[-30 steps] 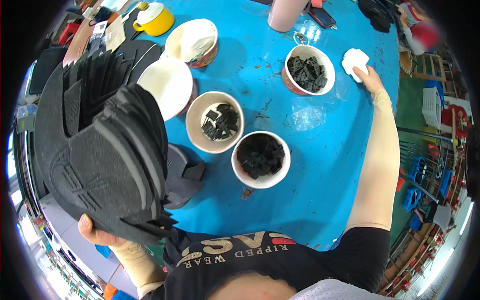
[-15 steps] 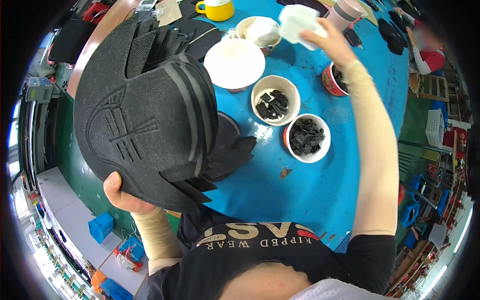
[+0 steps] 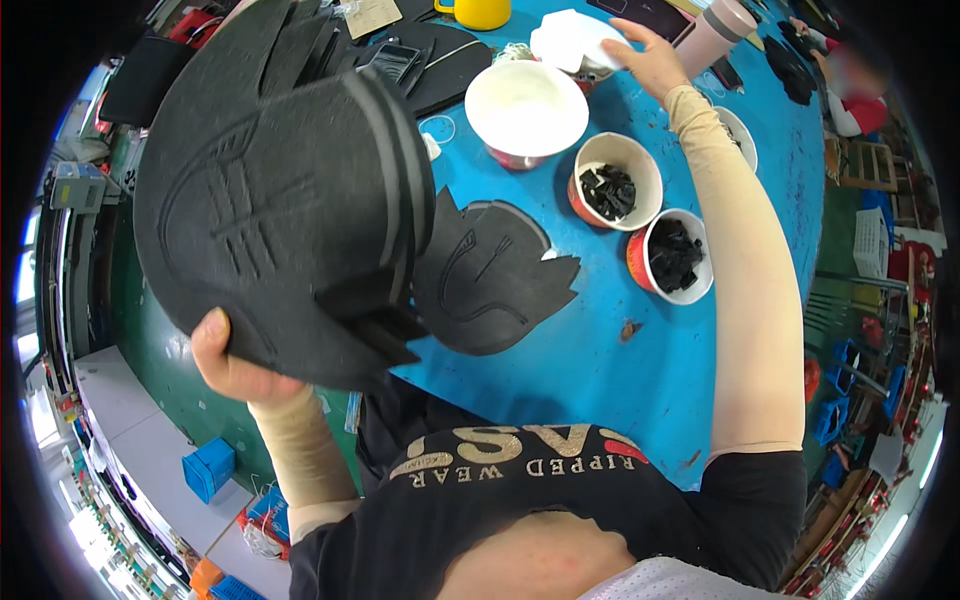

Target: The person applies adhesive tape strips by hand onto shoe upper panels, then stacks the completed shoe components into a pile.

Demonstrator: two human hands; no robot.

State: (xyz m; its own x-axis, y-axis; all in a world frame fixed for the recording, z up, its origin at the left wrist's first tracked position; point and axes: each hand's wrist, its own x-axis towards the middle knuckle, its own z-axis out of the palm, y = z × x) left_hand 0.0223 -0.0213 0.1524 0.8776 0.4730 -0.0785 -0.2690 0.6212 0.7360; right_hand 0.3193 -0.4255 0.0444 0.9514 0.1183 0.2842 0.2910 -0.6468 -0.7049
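Observation:
My left hand [image 3: 240, 365] grips the lower edge of a thick stack of black moulded sheets [image 3: 260, 210], with the thumb on top. The stack is held raised and tilted, at the left over the table edge. My right hand [image 3: 655, 65] reaches across the table, its fingers closed on a thin white piece [image 3: 570, 40], perhaps plastic. This piece hangs over a tub that it mostly hides. Beside the stack a similar black sheet with jagged edges [image 3: 480, 285] lies on the table. Two paper tubs [image 3: 648, 170] [image 3: 637, 262] of small black pieces stand below my right hand.
A white-topped tub [image 3: 527, 105] stands between the stack and the other tubs. Farther back are a yellow mug [image 3: 483, 12], a pink bottle [image 3: 718, 35] and a phone [image 3: 397, 62] on black sheets. Another tub [image 3: 743, 145] is partly behind my right forearm. Across the table sits another person.
My right hand has carried the white piece leftward over the tub behind. The view has shifted, so the tubs appear farther right. More of the black sheet on the table shows beside the stack.

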